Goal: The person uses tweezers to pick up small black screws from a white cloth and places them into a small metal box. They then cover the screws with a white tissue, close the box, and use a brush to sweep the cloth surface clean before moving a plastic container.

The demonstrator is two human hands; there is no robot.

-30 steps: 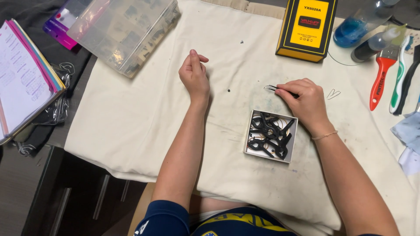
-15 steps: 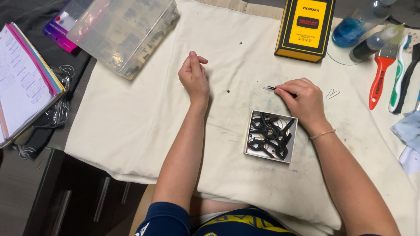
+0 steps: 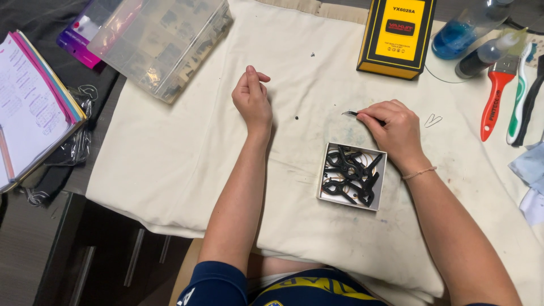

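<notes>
1. Cream cloth covers the tabletop.
2. Left hand rests on the cloth, loosely curled, holding nothing.
3. Right hand pinches tweezers, just above the box of black clips.

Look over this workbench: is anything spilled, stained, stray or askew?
The cream cloth is smudged with greyish stains near the white tray of black clips. Two tiny dark specks lie loose on it, and a bent wire clip sits alone beside the right hand. Nothing looks spilled.
</notes>
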